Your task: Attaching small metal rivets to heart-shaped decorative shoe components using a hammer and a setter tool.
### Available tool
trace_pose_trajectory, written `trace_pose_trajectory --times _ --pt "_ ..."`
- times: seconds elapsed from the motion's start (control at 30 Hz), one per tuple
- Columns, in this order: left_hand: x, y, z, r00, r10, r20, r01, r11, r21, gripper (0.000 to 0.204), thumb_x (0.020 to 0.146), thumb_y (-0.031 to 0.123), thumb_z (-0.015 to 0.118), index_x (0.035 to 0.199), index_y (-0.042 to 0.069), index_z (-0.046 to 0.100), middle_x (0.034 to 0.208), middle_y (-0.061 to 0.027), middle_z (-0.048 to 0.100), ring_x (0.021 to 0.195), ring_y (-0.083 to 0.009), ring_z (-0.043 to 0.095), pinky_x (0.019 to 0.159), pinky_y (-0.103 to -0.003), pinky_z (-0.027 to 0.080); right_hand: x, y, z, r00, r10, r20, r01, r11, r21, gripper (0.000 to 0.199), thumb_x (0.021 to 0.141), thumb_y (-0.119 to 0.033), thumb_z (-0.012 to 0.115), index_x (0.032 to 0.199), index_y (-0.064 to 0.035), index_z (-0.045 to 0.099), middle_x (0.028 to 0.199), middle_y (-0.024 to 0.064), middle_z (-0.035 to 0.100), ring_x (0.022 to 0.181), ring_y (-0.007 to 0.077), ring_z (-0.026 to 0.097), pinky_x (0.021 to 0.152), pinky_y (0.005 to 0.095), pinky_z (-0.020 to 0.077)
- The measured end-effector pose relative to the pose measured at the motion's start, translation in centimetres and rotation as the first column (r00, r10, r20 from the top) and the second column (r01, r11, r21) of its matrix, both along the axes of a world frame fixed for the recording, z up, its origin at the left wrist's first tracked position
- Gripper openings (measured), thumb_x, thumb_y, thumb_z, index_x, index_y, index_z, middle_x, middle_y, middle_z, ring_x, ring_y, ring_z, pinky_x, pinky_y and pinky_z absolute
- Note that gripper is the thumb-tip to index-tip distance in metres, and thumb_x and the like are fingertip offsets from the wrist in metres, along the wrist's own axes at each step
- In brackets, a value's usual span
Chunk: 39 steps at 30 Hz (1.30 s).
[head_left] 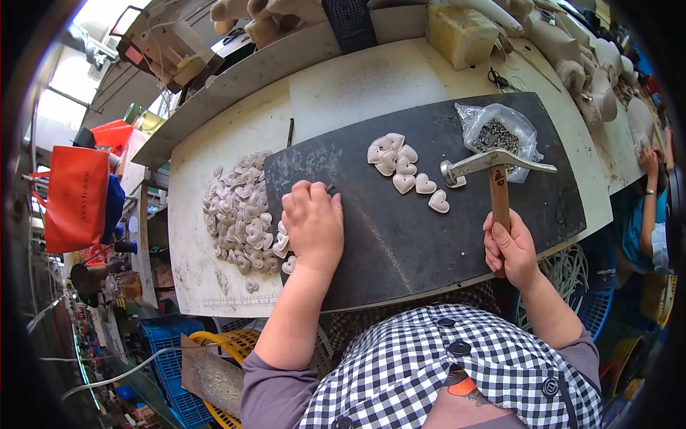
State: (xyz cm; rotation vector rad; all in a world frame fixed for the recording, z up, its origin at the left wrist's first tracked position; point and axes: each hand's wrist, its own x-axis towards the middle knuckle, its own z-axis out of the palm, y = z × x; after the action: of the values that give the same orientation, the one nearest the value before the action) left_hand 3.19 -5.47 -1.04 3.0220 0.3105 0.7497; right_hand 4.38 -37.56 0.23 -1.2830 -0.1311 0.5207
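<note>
My left hand [312, 223] rests knuckles-up on a dark slab [400, 236], fingers curled around a small dark thing I cannot make out. It sits just right of a heap of pale heart-shaped pieces [243, 214]. My right hand [509, 247] grips the wooden handle of a hammer [493, 166], whose metal head is raised over the slab's right part. Several more heart pieces [404, 166] lie in a loose row on the slab, between the two hands and a little farther away.
A clear plastic bag of small dark metal bits [498, 132] lies at the slab's far right. A yellowish block [461, 32] and pale shoe forms [586, 71] stand at the bench's back. Blue and yellow crates [171, 365] are below left. Another person's arm [652, 207] is at right.
</note>
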Motion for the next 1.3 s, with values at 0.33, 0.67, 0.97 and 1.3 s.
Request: trace_pose_trajectory --times 0.33,0.67,0.97,1.3 --pt "8.0 -3.9 1.6 0.977 -0.211 -0.018 0.182 0.879 -0.441 0.037 0.08 0.029 0.076 0.101 0.002 0.063 0.11 -0.0168 0.057 0.101 -0.0346 0.055 0.09 -0.041 0.046 0.2 0.3 0.1 1.0 -0.004 -0.007 0.004 1.0 0.014 0.019 0.105 -0.025 0.048 0.107 -0.0058 0.047 0.068 -0.0008 0.043 0.048 0.0054 0.04 0.046 0.0209 0.037" --pt "3.0 -2.9 1.7 0.949 -0.315 -0.007 0.3 0.909 -0.29 0.03 0.076 0.013 0.075 0.097 0.007 0.055 0.101 -0.0109 0.055 0.09 -0.0314 0.055 0.076 -0.042 0.048 0.2 0.0 -0.1 1.0 0.003 -0.007 -0.002 1.0 0.025 0.019 0.105 -0.024 0.048 0.108 -0.0055 0.047 0.069 -0.0004 0.045 0.049 0.0058 0.042 0.047 0.0207 0.0376" --pt "-4.2 -5.2 2.4 0.927 -0.37 0.062 0.36 0.831 -0.425 0.052 0.07 0.015 0.085 0.115 0.007 0.06 0.115 -0.0109 0.056 0.098 -0.0275 0.058 0.078 -0.036 0.05 0.2 0.1 -0.4 1.0 -0.013 0.001 0.013 1.0 0.021 0.02 0.104 -0.025 0.05 0.108 -0.0054 0.047 0.068 -0.0003 0.044 0.049 0.0055 0.04 0.047 0.0202 0.037" --pt "-3.2 -0.3 2.6 0.961 -0.269 0.069 0.27 0.845 -0.461 0.031 0.075 -0.006 0.073 0.102 0.006 0.067 0.093 -0.0093 0.059 0.079 -0.0224 0.06 0.067 -0.03 0.05 0.2 0.5 -0.3 1.0 -0.024 0.013 0.025 0.999 -0.026 0.02 0.104 -0.024 0.05 0.109 -0.0051 0.047 0.067 -0.0011 0.043 0.048 0.0049 0.038 0.046 0.0202 0.0364"
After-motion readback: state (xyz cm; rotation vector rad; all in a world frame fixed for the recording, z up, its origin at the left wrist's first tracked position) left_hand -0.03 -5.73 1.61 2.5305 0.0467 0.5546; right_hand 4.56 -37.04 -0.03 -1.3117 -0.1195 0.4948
